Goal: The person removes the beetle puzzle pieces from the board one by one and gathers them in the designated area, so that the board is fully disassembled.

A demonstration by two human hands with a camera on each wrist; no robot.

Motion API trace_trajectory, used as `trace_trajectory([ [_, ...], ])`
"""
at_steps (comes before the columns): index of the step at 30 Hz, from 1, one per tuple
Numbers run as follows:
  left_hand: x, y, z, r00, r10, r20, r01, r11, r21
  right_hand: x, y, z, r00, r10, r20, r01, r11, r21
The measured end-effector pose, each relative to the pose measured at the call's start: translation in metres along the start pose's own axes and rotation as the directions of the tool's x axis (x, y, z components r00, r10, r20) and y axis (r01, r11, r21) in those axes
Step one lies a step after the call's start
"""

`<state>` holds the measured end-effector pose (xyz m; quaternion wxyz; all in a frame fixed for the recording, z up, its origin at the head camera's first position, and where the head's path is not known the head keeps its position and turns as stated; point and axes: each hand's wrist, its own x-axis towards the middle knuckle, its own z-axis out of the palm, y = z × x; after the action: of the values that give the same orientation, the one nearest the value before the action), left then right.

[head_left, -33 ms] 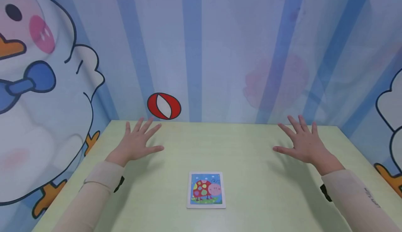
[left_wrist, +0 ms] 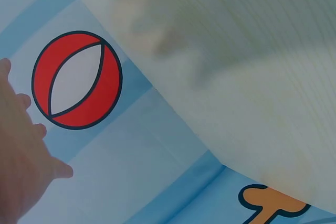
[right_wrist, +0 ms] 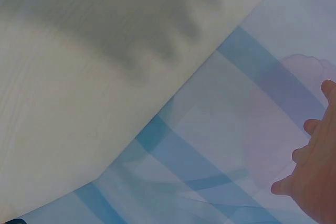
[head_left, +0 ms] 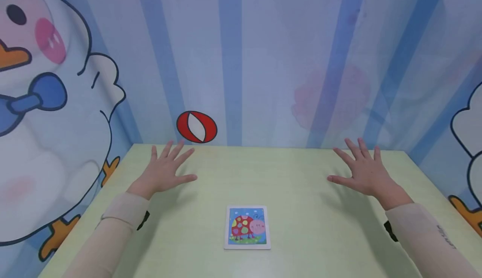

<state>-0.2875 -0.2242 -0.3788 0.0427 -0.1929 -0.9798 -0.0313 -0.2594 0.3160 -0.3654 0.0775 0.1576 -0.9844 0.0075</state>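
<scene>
A square, white-bordered picture of a red spotted ladybird lies flat on the table near the front middle. To its left and farther back, my left hand hovers over the table with fingers spread and nothing in its grasp. My right hand is held likewise on the other side, palm down, fingers splayed, its shadow falling on the tabletop. Both hands are well apart from the picture. In the left wrist view the left hand shows at the left edge; the right wrist view has the right hand at its right edge.
The pale yellow-green table ends at the back against a blue striped cloth. A large printed duck covers the cloth at left, and a red and white ball is printed behind the left hand.
</scene>
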Motion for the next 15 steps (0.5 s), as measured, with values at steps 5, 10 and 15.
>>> trace_trajectory([
  [5,-0.001,0.004,0.0,1.0,0.011,0.018,-0.011,1.0,-0.006,-0.002,0.0,0.001,1.0,0.003,0.003,-0.003,1.0,-0.003],
  [10,-0.004,0.007,0.0,0.999,0.006,0.034,-0.006,1.0,0.013,-0.003,-0.002,-0.001,1.0,0.002,0.011,-0.002,1.0,-0.007],
  [15,-0.01,0.009,0.001,0.999,-0.001,0.04,0.001,1.0,0.015,0.002,-0.012,-0.006,0.999,-0.036,-0.018,0.036,0.999,0.017],
])
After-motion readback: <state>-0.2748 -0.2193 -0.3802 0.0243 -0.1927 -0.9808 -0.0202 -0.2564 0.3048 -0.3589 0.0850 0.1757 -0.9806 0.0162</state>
